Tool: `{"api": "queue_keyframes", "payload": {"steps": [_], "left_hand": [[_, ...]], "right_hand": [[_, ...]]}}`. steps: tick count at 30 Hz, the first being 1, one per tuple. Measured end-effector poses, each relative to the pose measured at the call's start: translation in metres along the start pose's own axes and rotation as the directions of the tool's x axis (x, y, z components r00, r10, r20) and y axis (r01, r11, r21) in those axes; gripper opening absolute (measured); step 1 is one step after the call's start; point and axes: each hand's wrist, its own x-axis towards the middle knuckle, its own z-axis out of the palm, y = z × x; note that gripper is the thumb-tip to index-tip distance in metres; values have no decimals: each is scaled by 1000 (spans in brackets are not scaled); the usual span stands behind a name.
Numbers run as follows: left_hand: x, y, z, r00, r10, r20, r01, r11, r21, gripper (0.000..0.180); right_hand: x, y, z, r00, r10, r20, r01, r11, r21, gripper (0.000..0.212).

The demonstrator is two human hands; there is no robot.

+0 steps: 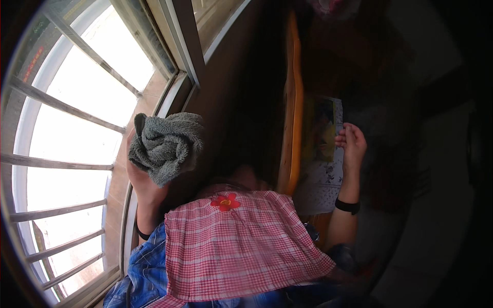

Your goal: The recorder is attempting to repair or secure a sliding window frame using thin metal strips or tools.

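My left hand [145, 185] is raised beside the window and closed around a bunched grey-green towel [167, 146]. The towel's folds cover most of the fingers. On the other side my right hand [353, 143] is lifted, with loosely bent fingers and nothing visible in them. Its fingertips are near a yellow-edged picture [326, 131] on a white patterned sheet [331, 177]. In the dim light I cannot tell whether they touch it.
Metal window bars [67, 164] and a window frame [177, 97] stand close on the left. An orange-brown wooden edge [291, 123] rises between my hands. A red-and-white checked apron [241, 246] covers my front. The right side is very dark.
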Motion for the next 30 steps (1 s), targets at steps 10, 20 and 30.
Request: {"api": "queue_keyframes", "payload": {"steps": [10, 20, 30], "left_hand": [[-10, -4, -2, 999, -5, -54, 23, 939, 342, 78], [-10, 18, -3, 901, -389, -192, 287, 865, -411, 42], [4, 3, -15, 816, -564, -131, 486, 790, -373, 59]], "right_hand": [[15, -50, 235, 504, -34, 863, 290, 948, -132, 24], [-3, -40, 274, 560, 160, 813, -225, 974, -37, 28], [25, -32, 283, 511, 166, 843, -579, 792, 195, 32]]}}
